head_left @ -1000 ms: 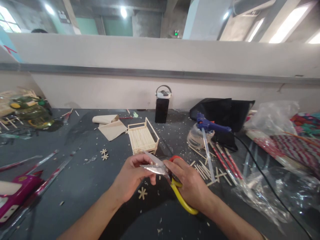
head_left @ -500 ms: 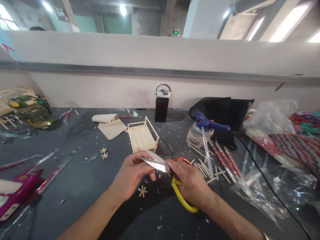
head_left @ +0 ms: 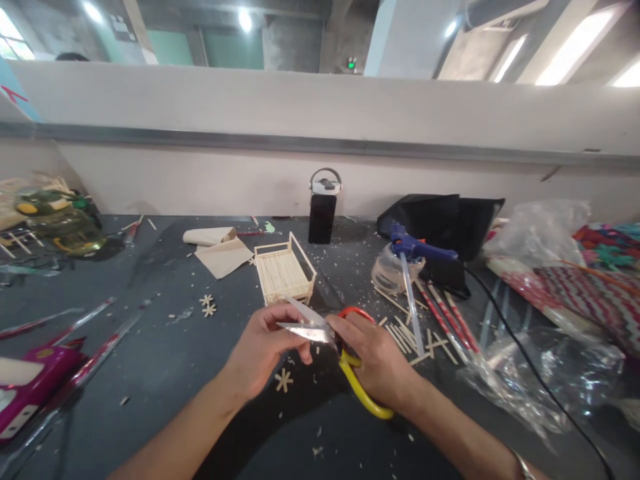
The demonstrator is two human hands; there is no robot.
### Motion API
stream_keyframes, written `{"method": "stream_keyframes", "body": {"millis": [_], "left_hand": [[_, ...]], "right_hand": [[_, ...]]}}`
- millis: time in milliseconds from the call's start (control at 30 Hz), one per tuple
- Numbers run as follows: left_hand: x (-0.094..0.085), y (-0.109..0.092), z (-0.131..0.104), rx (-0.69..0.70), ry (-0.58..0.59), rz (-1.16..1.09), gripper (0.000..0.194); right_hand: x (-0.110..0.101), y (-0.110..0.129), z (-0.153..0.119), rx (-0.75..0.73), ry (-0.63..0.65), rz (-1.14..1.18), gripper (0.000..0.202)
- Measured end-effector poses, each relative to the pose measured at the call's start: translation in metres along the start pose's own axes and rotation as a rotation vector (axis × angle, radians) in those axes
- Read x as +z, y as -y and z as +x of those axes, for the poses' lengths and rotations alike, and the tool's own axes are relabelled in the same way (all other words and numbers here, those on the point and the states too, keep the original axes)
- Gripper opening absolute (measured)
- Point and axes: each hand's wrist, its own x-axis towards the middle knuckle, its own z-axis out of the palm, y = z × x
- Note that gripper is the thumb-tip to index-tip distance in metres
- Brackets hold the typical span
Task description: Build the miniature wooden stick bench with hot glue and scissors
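My right hand (head_left: 383, 357) grips a pair of scissors (head_left: 367, 395) with one yellow and one red handle loop. The metal blades are parted and point left at the fingertips of my left hand (head_left: 263, 347). My left hand is closed in a pinch beside the blades; whatever lies between its fingers is hidden. Just beyond both hands sits a small model bed (head_left: 284, 270) made of thin wooden sticks. A star-shaped piece of crossed sticks (head_left: 284, 381) lies on the dark table near my left wrist, with two smaller stars (head_left: 208, 305) farther left.
A blue hot glue gun (head_left: 423, 248) rests on a clear container to the right, near cut sticks (head_left: 400, 335) and a black cord (head_left: 520, 337). A black bottle (head_left: 321, 217) stands at the back. Brown paper (head_left: 223, 257), a magenta device (head_left: 37, 383) and plastic wrapping (head_left: 555, 373) surround the work area.
The scissors and my right hand have shifted slightly left, and the blades look a little wider apart at my left fingertips. My left hand stays nearly in place.
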Motion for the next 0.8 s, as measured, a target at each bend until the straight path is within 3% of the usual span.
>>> {"method": "stream_keyframes", "body": {"millis": [267,467,533,667,800], "left_hand": [[-0.002,-0.002,-0.002,0.036,0.010,0.061,0.005],[-0.005,-0.007,-0.001,0.073,0.013,0.052,0.004],[-0.006,-0.007,0.000,0.071,0.026,0.030,0.005],[-0.006,-0.005,0.002,0.063,0.015,-0.019,0.007],[-0.008,-0.002,0.004,0.078,0.003,-0.055,0.015]], "right_hand": [[-0.002,0.000,-0.004,-0.044,-0.096,-0.037,0.032],[-0.010,-0.007,0.001,0.183,-0.401,0.120,0.019],[-0.011,-0.008,0.000,0.142,-0.379,0.115,0.022],[-0.006,-0.004,-0.003,0.029,-0.220,0.143,0.033],[0.001,0.002,-0.004,0.020,-0.154,0.114,0.041]]}}
